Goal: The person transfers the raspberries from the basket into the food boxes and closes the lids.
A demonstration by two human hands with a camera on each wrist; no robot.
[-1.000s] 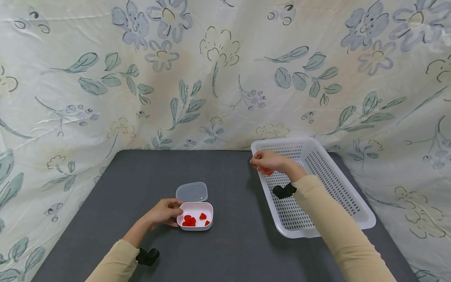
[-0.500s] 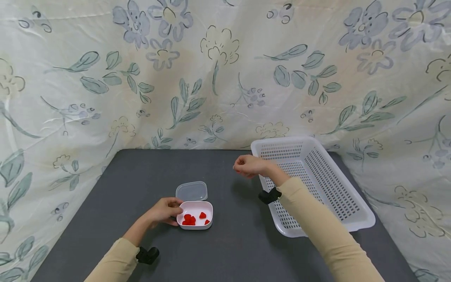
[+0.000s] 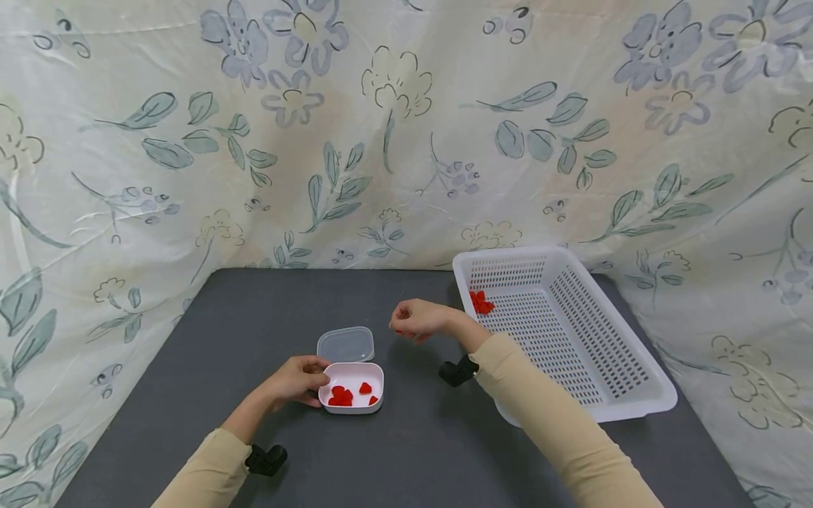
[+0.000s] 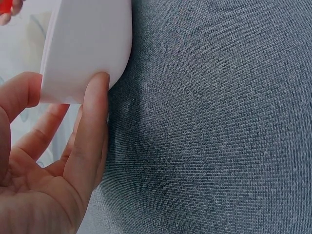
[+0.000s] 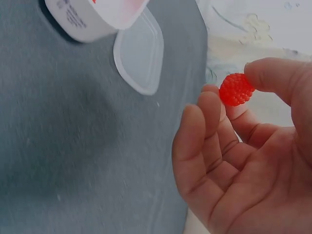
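A small white tub [image 3: 353,397] with several red berries [image 3: 341,396] in it stands on the dark grey table [image 3: 406,451]. My left hand [image 3: 293,382] holds the tub's left side; its fingers [image 4: 92,126] lie against the tub's white wall [image 4: 87,48]. My right hand [image 3: 416,320] hovers above the table between tub and basket, pinching one red berry [image 5: 236,89] between thumb and fingertips. The tub [image 5: 92,17] and its clear lid [image 5: 140,53] lie below that hand. More red berries [image 3: 480,302] sit in the white basket [image 3: 610,367].
The clear lid [image 3: 346,346] lies flat just behind the tub. The perforated basket takes up the table's right side, reaching its right edge. A floral cloth [image 3: 381,127] hangs behind and around the table.
My right hand has left the basket with a red berry and moved left and nearer, towards the tub. The left hand and tub have stayed still.
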